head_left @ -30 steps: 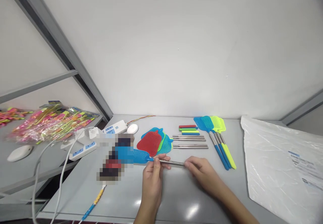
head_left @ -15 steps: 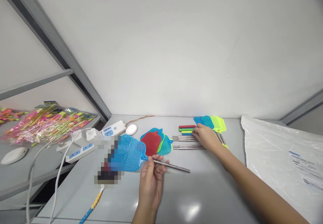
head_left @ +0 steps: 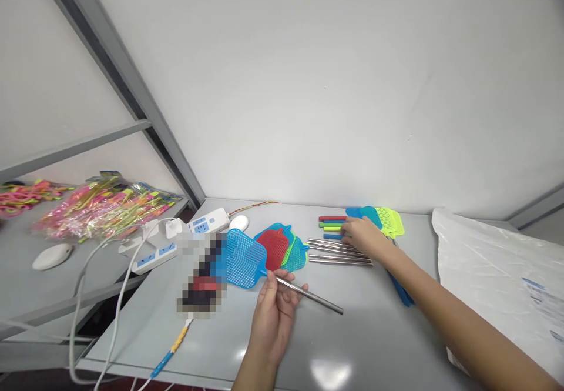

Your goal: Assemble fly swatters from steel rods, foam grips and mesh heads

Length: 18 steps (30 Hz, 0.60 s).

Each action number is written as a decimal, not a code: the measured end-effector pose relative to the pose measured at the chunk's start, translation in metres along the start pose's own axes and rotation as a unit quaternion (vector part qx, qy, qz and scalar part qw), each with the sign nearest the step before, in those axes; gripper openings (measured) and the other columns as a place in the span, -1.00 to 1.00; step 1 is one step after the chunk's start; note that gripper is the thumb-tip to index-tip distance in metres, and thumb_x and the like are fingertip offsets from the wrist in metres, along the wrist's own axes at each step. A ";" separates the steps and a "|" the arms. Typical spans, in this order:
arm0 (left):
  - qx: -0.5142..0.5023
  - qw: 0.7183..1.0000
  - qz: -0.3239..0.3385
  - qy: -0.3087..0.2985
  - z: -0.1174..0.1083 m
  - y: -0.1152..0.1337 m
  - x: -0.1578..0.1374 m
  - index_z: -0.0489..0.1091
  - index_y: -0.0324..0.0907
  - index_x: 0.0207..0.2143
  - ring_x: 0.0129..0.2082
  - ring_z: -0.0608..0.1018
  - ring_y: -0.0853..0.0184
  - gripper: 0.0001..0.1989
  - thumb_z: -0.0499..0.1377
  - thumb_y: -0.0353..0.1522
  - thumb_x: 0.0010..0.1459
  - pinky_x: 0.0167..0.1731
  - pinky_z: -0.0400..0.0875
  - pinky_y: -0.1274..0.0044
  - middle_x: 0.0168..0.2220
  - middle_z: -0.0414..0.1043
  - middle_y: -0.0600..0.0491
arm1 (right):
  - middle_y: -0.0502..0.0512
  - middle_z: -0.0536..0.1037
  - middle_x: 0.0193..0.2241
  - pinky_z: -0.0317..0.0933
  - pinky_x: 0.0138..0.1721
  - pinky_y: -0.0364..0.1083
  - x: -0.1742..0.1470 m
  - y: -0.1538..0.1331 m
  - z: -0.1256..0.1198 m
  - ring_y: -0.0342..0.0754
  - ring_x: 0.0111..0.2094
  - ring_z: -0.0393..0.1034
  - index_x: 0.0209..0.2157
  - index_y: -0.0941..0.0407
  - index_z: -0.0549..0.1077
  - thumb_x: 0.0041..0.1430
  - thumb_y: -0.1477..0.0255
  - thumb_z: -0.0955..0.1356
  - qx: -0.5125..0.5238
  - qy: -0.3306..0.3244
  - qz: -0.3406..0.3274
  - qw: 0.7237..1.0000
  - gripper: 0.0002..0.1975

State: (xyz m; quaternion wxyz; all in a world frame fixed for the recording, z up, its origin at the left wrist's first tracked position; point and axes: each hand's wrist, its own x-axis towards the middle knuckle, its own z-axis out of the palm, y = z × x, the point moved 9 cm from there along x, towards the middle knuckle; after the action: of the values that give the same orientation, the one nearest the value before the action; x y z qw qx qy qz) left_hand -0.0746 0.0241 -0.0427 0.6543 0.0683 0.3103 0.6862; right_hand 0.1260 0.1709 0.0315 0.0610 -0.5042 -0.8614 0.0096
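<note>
Right, bare grey counter (head_left: 308, 344) lies open in front of the left hand (head_left: 275, 314), which pinches a blue mesh plastic fly swatter head on a thin steel rod (head_left: 247, 260) at the neck, the head tilted up to the left, the rod slanting down right. Well apart, the right hand (head_left: 363, 235) rests on the short coloured plastic sleeves (head_left: 331, 223) near the wall, fingers curled; whether it grips one, I cannot tell. Loose steel rods (head_left: 339, 251) lie just beside it.
</note>
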 end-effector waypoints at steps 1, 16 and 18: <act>-0.002 1.000 -0.001 -0.004 0.001 0.000 0.000 0.45 -0.21 -0.33 -0.57 0.49 0.50 -0.79 0.25 -0.23 0.11 -0.16 0.52 0.27 -0.38 0.50 0.10 | 0.07 0.50 -0.35 0.04 -0.27 -0.10 -0.001 -0.001 -0.002 -0.04 -0.30 0.39 -0.39 0.08 0.51 0.11 0.47 0.36 0.003 0.004 -0.001 1.000 -0.93; 0.011 1.000 0.025 -0.001 0.022 0.020 0.019 0.46 -0.20 -0.37 -0.62 0.44 0.53 -0.78 0.24 -0.21 0.12 -0.22 0.52 0.36 -0.44 0.48 0.12 | 0.15 0.49 -0.20 0.13 -0.19 -0.02 -0.083 -0.038 -0.006 0.05 -0.19 0.36 -0.12 0.09 0.29 0.21 0.39 0.27 0.137 0.073 0.043 0.987 -0.80; 0.006 0.998 0.059 -0.016 0.044 0.035 0.032 0.45 -0.19 -0.40 -0.54 0.50 0.48 -0.76 0.23 -0.19 0.13 -0.20 0.51 0.38 -0.43 0.48 0.11 | 0.17 0.47 -0.11 0.08 -0.10 0.02 -0.082 -0.046 0.001 0.09 -0.08 0.32 -0.06 0.09 0.28 0.16 0.37 0.34 0.114 0.081 0.022 0.990 -0.69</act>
State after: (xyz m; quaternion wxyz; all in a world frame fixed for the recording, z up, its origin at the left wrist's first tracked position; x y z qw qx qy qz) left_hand -0.0874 0.0707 0.0005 0.6172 0.1010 0.2997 0.7204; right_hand 0.1256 0.0773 0.0262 0.1876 -0.5116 -0.8357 0.0686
